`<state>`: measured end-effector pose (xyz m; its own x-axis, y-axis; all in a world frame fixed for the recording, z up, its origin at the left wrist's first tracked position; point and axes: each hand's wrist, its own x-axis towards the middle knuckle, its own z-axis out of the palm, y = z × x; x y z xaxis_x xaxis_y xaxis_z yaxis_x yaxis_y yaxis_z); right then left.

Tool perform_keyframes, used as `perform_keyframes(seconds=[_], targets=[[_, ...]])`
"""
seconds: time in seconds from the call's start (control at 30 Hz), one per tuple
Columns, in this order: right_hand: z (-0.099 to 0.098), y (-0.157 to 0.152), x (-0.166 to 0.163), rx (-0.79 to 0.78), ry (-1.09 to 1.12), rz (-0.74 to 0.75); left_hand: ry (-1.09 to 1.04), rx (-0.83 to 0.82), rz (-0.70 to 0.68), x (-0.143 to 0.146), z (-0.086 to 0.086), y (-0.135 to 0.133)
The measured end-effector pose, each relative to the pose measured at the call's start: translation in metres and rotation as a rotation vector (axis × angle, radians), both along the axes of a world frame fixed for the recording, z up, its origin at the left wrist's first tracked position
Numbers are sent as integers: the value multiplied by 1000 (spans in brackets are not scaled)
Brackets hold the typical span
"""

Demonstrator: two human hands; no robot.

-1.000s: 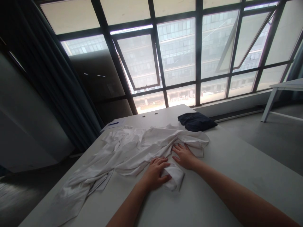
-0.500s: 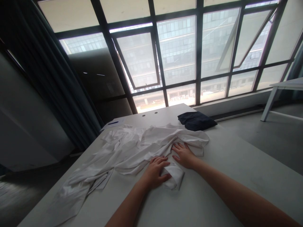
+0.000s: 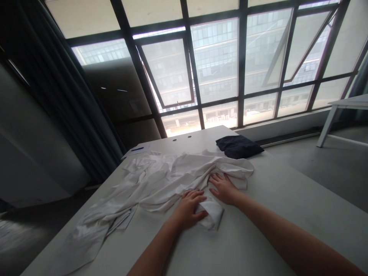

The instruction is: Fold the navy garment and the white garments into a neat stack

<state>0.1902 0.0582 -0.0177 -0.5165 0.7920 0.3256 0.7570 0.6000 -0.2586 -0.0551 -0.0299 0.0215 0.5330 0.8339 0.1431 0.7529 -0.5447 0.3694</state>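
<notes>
A crumpled white garment (image 3: pixel 155 184) lies spread across a pale table (image 3: pixel 273 207), trailing toward the near left corner. My left hand (image 3: pixel 188 209) rests palm down on a folded end of the cloth near the table's middle, thumb against the fold. My right hand (image 3: pixel 222 188) lies flat beside it, fingers spread, pressing on the white fabric just to the right. Neither hand grips anything.
A folded dark cloth (image 3: pixel 238 147) lies at the far right of the table. A sheet of paper with a blue pen (image 3: pixel 138 150) sits at the far left corner. Dark curtains (image 3: pixel 57 99) hang left; another white table (image 3: pixel 345 111) stands far right by large windows.
</notes>
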Motion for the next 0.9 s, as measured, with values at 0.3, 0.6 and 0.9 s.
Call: perform_keyframes(seconds=[0.3,0.6,0.9], targets=[[-5,3,0,12,1,0,-15,-7,3,0,-2,1],[-4,2,0,1,1,3,-19,-11,1,0,1,0],[-3,1,0,10,-1,2,-19,-6,1,0,-1,1]])
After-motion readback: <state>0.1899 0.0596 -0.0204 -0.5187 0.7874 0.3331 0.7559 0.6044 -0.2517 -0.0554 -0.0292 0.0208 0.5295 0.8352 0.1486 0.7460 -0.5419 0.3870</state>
